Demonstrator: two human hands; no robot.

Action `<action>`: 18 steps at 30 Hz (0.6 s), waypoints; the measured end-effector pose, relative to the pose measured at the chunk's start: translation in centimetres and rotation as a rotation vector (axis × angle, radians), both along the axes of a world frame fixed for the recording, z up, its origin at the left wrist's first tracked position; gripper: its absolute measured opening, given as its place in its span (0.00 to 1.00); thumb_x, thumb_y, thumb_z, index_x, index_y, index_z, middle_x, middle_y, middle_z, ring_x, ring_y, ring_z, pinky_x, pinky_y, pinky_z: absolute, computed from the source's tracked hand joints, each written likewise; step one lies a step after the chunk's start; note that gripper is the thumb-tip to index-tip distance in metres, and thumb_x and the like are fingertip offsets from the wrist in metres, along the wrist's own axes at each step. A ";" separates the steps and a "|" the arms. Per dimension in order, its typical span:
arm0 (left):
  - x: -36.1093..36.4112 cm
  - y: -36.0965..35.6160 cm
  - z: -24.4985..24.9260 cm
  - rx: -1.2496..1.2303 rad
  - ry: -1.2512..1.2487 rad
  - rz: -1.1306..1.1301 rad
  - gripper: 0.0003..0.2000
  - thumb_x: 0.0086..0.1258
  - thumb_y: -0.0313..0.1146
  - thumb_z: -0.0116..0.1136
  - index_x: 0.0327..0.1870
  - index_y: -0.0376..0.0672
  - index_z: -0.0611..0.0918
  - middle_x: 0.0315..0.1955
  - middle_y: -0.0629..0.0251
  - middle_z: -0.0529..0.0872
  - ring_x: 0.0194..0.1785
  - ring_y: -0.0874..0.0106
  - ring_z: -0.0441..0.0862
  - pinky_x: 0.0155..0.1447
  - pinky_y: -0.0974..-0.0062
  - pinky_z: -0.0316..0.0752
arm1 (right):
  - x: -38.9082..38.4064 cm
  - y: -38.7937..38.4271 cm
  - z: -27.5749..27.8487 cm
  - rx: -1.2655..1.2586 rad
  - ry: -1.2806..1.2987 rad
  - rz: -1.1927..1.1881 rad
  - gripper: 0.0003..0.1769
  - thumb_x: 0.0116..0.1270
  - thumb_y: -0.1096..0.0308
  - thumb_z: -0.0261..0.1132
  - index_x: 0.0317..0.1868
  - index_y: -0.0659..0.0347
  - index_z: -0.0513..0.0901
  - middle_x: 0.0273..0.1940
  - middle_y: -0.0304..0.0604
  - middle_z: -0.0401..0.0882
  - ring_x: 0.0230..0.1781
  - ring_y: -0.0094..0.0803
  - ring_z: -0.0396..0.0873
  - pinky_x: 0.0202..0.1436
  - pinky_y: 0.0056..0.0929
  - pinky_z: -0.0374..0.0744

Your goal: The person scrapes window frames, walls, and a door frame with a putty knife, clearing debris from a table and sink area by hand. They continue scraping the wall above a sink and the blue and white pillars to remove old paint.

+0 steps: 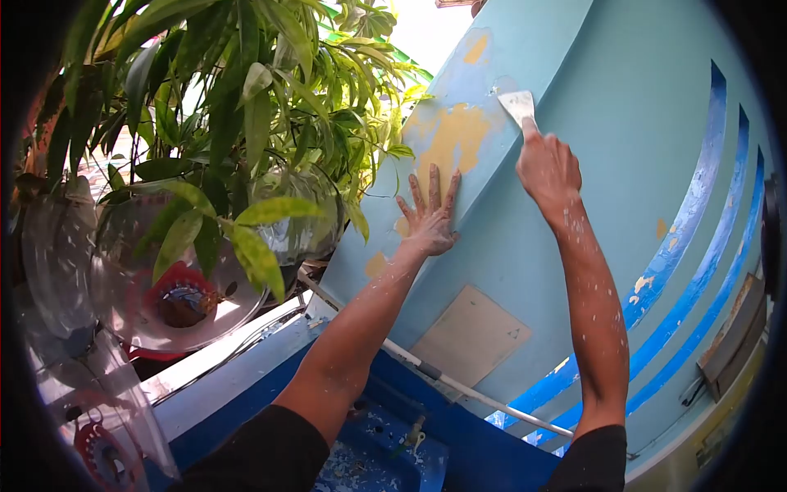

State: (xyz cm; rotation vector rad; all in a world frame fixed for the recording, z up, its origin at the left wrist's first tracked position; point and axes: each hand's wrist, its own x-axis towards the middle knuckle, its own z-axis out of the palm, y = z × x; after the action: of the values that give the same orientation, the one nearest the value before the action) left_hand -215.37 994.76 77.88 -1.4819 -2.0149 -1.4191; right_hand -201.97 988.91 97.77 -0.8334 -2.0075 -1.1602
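My right hand is closed around the handle of a putty knife, whose wide blade points up and left against the light-blue wall. Near the blade's edge the paint is patchy. Lower and to the left, my left hand lies flat on the wall's edge strip with fingers spread. Bare yellowish patches show on that strip, partly under the left fingers. White flecks dot both forearms.
Leafy plants and clear plastic bottles crowd the left side. Below is a blue basin strewn with paint flakes. A white pipe crosses the wall's lower part, near a beige square panel. Blue stripes curve along the right.
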 end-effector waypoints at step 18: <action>-0.4 0.2 -0.2 0.031 0.002 -0.021 0.66 0.57 0.41 0.78 0.85 0.70 0.32 0.84 0.54 0.20 0.82 0.33 0.16 0.72 0.14 0.29 | -3.6 -2.0 4.1 0.032 -0.039 -0.138 0.16 0.73 0.71 0.57 0.57 0.61 0.85 0.55 0.56 0.87 0.58 0.54 0.86 0.59 0.49 0.86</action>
State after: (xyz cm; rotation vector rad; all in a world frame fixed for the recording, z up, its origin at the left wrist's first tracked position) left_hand -215.74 994.92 77.69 -1.4956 -1.9728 -1.4504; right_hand -205.58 986.86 101.89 -0.9518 -1.9832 -1.2911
